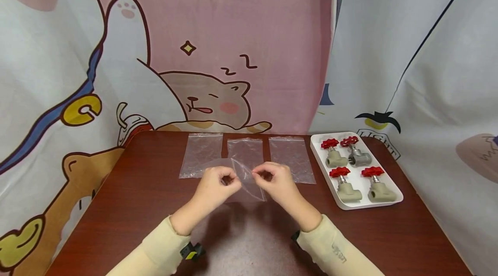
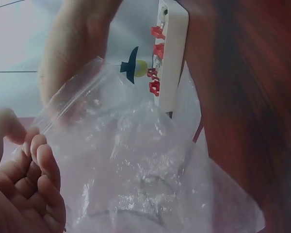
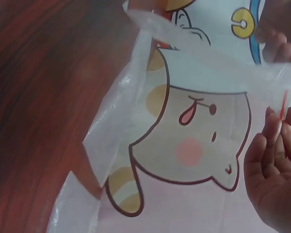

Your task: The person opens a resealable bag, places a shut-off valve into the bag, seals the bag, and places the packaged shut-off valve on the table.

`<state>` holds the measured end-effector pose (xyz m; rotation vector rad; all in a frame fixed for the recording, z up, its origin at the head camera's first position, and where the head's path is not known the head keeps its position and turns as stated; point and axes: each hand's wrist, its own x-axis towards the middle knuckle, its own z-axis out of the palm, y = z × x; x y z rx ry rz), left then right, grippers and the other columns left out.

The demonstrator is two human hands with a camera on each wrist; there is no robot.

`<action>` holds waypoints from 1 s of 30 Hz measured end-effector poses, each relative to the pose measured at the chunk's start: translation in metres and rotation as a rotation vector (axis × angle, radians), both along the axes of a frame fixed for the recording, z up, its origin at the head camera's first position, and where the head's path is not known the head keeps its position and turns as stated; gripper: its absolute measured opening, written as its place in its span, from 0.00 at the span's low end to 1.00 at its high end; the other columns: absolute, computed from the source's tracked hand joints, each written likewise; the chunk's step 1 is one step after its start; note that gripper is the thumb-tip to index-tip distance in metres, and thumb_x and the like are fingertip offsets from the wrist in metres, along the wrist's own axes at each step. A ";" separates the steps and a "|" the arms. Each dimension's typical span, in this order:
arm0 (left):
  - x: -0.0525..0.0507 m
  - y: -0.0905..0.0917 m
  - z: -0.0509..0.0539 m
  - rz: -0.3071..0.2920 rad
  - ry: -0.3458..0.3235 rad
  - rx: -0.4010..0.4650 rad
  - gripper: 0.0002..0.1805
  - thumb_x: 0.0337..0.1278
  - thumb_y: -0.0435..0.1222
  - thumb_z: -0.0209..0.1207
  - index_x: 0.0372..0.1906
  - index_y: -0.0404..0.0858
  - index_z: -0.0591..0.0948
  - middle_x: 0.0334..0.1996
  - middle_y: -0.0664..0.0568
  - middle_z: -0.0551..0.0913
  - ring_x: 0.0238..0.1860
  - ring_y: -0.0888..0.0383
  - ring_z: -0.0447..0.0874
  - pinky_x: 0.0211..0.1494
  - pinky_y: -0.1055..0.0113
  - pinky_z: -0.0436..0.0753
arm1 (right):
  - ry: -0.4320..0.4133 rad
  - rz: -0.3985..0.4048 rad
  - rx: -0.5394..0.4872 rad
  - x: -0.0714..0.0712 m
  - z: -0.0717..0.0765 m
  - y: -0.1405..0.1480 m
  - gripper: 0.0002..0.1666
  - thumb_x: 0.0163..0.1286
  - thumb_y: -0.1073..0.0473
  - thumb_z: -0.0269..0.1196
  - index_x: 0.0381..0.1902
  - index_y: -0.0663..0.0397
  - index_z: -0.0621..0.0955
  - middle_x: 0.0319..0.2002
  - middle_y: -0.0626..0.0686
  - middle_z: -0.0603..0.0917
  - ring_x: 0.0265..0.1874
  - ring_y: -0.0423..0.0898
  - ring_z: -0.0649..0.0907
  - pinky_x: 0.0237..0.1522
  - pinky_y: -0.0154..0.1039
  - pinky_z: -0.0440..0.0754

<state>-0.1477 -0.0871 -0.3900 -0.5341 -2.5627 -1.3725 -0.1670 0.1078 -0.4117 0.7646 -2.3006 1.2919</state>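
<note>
Between my two hands hangs a clear plastic zip bag (image 1: 247,176) (image 2: 131,150), held above the table with its mouth spread apart. My left hand (image 1: 217,184) (image 2: 31,187) pinches one side of the mouth between thumb and fingers. On the opposite side, my right hand (image 1: 281,184) (image 3: 276,165) pinches the other edge; a thin red strip (image 3: 283,106) shows at its fingertips in the right wrist view. No contents are visible in the bag.
Three more clear bags, left (image 1: 202,153), middle (image 1: 246,148) and right (image 1: 292,155), lie flat along the back of the brown table (image 1: 148,207). At right, a white tray (image 1: 328,181) holds several pipe valves (image 1: 348,189) with red handwheels. Printed cloth hangs behind.
</note>
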 end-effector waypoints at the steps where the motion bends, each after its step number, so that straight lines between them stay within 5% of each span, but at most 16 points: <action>1: 0.000 0.000 0.001 -0.001 -0.008 0.002 0.07 0.39 0.31 0.61 0.16 0.46 0.80 0.13 0.63 0.75 0.17 0.68 0.71 0.23 0.74 0.73 | 0.010 -0.030 -0.001 -0.001 0.000 0.001 0.02 0.54 0.68 0.68 0.26 0.57 0.85 0.23 0.47 0.83 0.19 0.33 0.74 0.21 0.28 0.74; 10: 0.004 -0.001 0.008 -0.013 -0.055 -0.010 0.06 0.46 0.32 0.60 0.21 0.44 0.83 0.16 0.61 0.79 0.18 0.68 0.73 0.24 0.74 0.75 | 0.044 -0.074 0.024 0.000 0.001 0.007 0.04 0.54 0.68 0.69 0.29 0.55 0.86 0.27 0.51 0.86 0.19 0.34 0.74 0.20 0.24 0.72; 16: 0.005 -0.002 0.008 -0.053 -0.011 0.010 0.05 0.55 0.35 0.62 0.27 0.42 0.85 0.20 0.59 0.81 0.20 0.67 0.75 0.25 0.72 0.77 | 0.024 -0.073 0.036 0.000 -0.001 0.007 0.02 0.58 0.66 0.67 0.30 0.58 0.86 0.29 0.51 0.86 0.23 0.37 0.77 0.22 0.25 0.74; 20: -0.002 -0.006 0.001 -0.007 0.108 0.087 0.02 0.54 0.34 0.63 0.33 0.43 0.83 0.26 0.59 0.79 0.27 0.64 0.75 0.28 0.70 0.77 | 0.008 -0.069 0.019 0.000 -0.002 0.007 0.02 0.59 0.67 0.67 0.30 0.59 0.86 0.29 0.52 0.86 0.25 0.38 0.79 0.25 0.30 0.79; 24: -0.013 -0.012 -0.009 0.046 0.212 0.095 0.15 0.55 0.35 0.63 0.49 0.44 0.79 0.40 0.54 0.78 0.43 0.57 0.75 0.42 0.63 0.75 | -0.010 -0.073 0.005 0.001 -0.002 0.007 0.02 0.60 0.66 0.66 0.30 0.58 0.86 0.28 0.50 0.85 0.26 0.37 0.80 0.27 0.30 0.80; 27: -0.019 -0.015 -0.016 0.034 0.190 0.076 0.19 0.60 0.38 0.60 0.56 0.44 0.77 0.47 0.52 0.79 0.49 0.57 0.74 0.47 0.60 0.74 | -0.009 -0.070 -0.001 0.001 -0.002 0.005 0.02 0.60 0.66 0.66 0.30 0.57 0.86 0.27 0.49 0.85 0.26 0.36 0.80 0.28 0.30 0.80; 30: -0.021 -0.016 -0.018 0.020 0.142 0.093 0.13 0.63 0.39 0.58 0.51 0.43 0.80 0.44 0.54 0.82 0.46 0.61 0.77 0.46 0.62 0.77 | -0.003 -0.053 -0.015 0.001 -0.002 0.004 0.02 0.61 0.65 0.66 0.30 0.57 0.86 0.26 0.48 0.85 0.25 0.36 0.79 0.27 0.29 0.79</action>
